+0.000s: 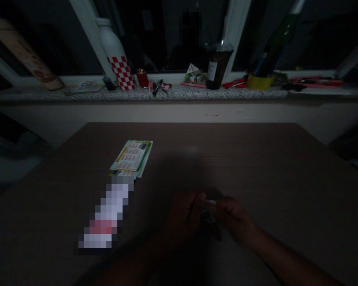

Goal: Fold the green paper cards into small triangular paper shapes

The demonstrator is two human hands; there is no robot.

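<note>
Over the near middle of the table (256, 167), my left hand (185, 214) and my right hand (234, 218) meet, fingers closed. Between them they pinch a small crumpled piece (208, 216) with white and dark patches. Its kind is hard to make out in the dim light, and the fingers cover much of it. To the left lies a small stack of printed leaflets (131, 157) with green and yellow edges. Nearer to me, touching or overlapping the stack, is a bright, long flat thing (107, 210) blurred out by blocks.
Along the stone windowsill (179, 93) behind the table stand a red-and-white checkered bottle (121, 67), a small red jar (142, 78), a dark drink cup (217, 67) and a green bottle (276, 43) in a yellow holder. A tall patterned tube (30, 55) leans at the left.
</note>
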